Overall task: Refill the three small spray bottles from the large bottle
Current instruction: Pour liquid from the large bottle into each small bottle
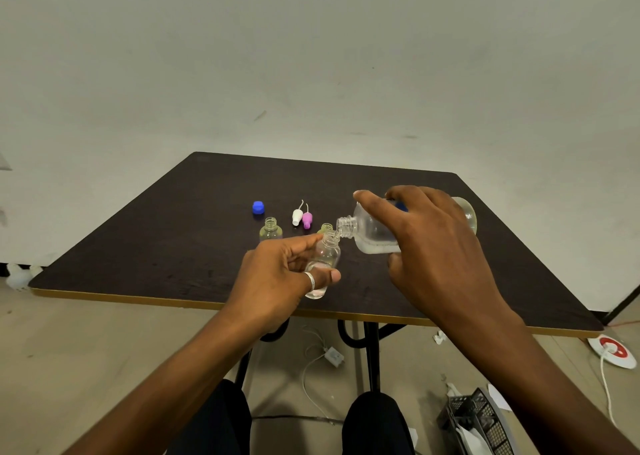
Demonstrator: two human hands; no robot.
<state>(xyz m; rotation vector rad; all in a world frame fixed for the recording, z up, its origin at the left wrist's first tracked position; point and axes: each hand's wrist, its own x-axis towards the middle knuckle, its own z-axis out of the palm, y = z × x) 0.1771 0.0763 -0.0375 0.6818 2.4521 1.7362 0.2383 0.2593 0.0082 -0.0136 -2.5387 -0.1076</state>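
right hand (440,246) is grasping the one large bottle (374,236) from above, fingers curling over its clear body and thumb underneath, and is tipping it almost on its side with the open neck pointing left. clear liquid is pooling along the lower side of this bottle. its mouth is meeting the mouth of a small bottle (327,255), which the left hand (273,281) is gripping between thumb and fingers and tilting slightly toward the large one. a silver ring (310,280) is showing on the left thumb. a little clear liquid is sitting in the bottom of the held small bottle; whether its base is touching the table (156,246) i cannot tell.

three small bottles are showing in all, every one uncapped. besides the held one, a second bottle (270,229) is standing upright on the dark table to the left, and a third bottle (326,227) is standing just behind the held one, mostly hidden by it.

two spray tops are lying side by side between those standing bottles, a white top (296,216) and a pink top (307,219), each with a thin tube sticking up. one blue cap (258,207) is resting farther left, apart from them.

on the floor, a white cable (313,368) and a black crate (481,416) are lying.
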